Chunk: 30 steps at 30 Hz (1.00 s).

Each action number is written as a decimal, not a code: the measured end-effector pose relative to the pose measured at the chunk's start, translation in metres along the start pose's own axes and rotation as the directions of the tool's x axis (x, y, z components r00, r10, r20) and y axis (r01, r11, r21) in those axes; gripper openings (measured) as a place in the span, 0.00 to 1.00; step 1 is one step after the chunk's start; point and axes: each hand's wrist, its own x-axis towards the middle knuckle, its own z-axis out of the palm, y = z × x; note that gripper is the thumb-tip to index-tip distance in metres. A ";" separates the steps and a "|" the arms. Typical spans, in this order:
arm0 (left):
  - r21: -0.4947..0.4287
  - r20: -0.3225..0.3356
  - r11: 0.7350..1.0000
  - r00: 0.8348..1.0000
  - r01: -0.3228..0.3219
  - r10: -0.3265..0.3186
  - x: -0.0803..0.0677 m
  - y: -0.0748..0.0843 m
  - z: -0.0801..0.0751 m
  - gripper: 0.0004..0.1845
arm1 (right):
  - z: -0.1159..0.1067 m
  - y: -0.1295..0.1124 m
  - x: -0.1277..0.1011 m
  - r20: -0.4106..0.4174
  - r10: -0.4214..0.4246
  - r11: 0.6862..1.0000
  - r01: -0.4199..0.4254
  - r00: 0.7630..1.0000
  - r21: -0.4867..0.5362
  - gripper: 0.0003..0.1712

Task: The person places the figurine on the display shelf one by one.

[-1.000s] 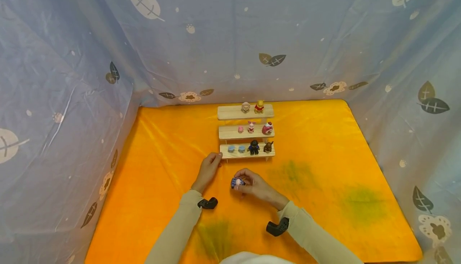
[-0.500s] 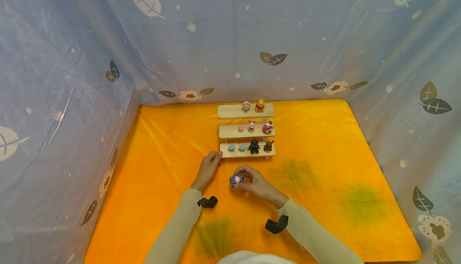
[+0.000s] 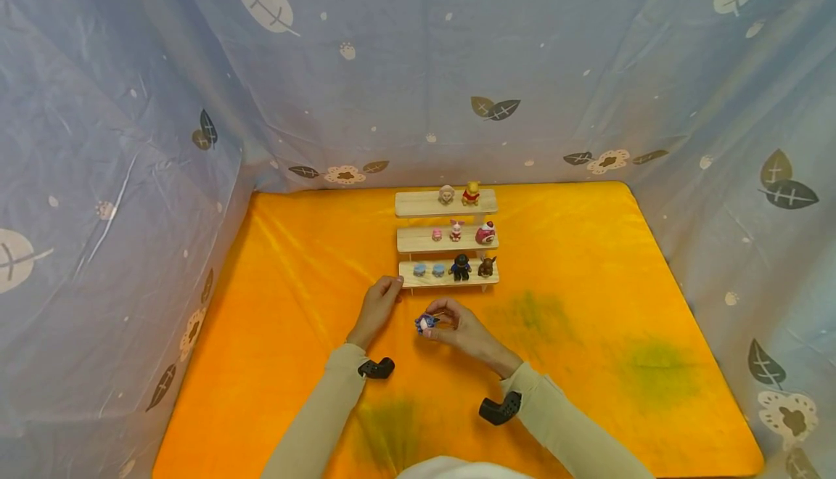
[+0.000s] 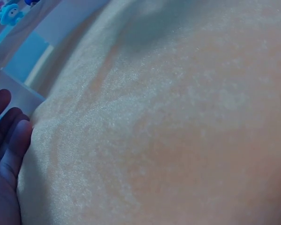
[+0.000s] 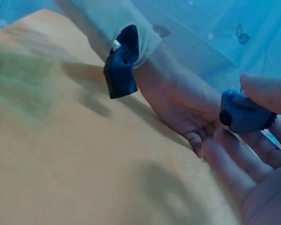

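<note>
On an orange cloth counter (image 3: 588,261) walled by leaf-print grey sheets (image 3: 130,138), right hand (image 3: 460,330) pinches a small blue figure (image 3: 426,323) near the three-tier wooden shelf (image 3: 411,243), left hand (image 3: 377,306) relaxed, flat at its near-left corner.

A small blue toy figurine (image 3: 427,323) with a pale face patch is held clear of the orange worktop, pinched between the thumb and fingertips of the right hand (image 3: 460,332). It is found near the middle of the worktop, just in front of the lowest step of the wooden tiered shelf. In the right wrist view the figurine (image 5: 243,115) is seen as a rounded dark-blue body, gripped from above and below.
</note>
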 end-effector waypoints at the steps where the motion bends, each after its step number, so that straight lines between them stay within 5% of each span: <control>1: -0.004 0.000 1.000 1.000 0.001 -0.001 0.000 0.001 0.000 0.25 | 0.000 0.000 0.000 -0.001 -0.008 1.000 0.008 1.000 0.012 0.25; 8: 0.005 -0.004 1.000 1.000 0.003 -0.003 0.000 0.000 0.001 0.24 | -0.001 -0.001 -0.002 0.034 -0.067 0.997 0.066 0.997 0.033 0.22; 15: 0.025 -0.005 1.000 1.000 -0.006 0.006 0.000 -0.001 0.000 0.23 | -0.002 0.001 -0.001 0.089 -0.081 0.981 0.064 0.993 0.181 0.22; 21: 0.019 -0.008 1.000 1.000 -0.010 0.010 0.001 0.001 0.000 0.24 | -0.003 0.002 0.000 0.057 -0.122 0.982 0.112 0.991 0.155 0.23; 30: 0.029 -0.016 1.000 1.000 0.001 0.000 0.001 0.000 0.001 0.22 | -0.002 -0.005 -0.001 0.012 -0.056 0.990 0.054 0.998 0.128 0.29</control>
